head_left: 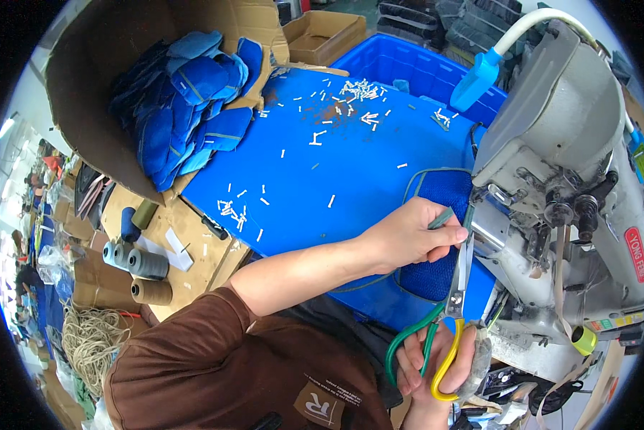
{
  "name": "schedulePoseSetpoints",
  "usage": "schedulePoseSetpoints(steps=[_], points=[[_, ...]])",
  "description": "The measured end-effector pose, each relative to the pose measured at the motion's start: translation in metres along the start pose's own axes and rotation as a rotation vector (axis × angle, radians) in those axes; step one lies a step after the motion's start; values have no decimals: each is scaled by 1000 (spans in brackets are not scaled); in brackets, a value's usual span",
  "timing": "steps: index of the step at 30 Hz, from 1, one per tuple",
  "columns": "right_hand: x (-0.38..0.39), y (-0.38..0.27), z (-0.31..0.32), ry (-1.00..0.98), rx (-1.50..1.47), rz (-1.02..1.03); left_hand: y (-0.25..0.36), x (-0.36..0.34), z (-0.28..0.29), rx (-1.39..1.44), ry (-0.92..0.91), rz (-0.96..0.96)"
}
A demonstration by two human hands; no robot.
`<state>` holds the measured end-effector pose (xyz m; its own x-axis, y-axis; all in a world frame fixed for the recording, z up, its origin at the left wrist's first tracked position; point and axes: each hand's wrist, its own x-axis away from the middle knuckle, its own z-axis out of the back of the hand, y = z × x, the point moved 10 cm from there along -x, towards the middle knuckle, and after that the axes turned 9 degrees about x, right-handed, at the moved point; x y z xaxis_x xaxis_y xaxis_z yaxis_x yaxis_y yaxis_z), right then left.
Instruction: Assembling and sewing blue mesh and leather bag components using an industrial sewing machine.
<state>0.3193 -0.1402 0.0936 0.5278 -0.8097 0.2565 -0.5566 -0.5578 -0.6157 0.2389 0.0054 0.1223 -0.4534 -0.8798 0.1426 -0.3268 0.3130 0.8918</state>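
Note:
A grey-green binding strip is pinched in my left hand, close to the sewing machine. Below that hand lies a blue mesh fabric piece with a grey-green bound edge. My right hand grips scissors with one green and one yellow handle, fingers through the loops. The scissor blades point up toward the left fingertips and the strip beside the machine. Whether the blades touch the strip cannot be made out.
A cardboard box of blue fabric pieces stands at the far left of the blue tabletop. Small white scraps lie scattered there. Thread cones stand at left; a blue crate is behind.

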Motion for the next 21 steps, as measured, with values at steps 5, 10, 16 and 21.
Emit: schedulePoseSetpoints(steps=[5, 10, 16, 21], points=[[1, 2, -8, 41, -158, -33, 2, 1, 0, -2, -29, -2], [6, 2, -6, 242, -174, -39, -1, 1, -2, 14, -21, 51], [1, -1, -6, 210, -109, -21, -4, -1, -1, 23, -32, 39], [-7, -6, -14, 178, -180, -26, 0, -1, -1, 26, -51, 21]])
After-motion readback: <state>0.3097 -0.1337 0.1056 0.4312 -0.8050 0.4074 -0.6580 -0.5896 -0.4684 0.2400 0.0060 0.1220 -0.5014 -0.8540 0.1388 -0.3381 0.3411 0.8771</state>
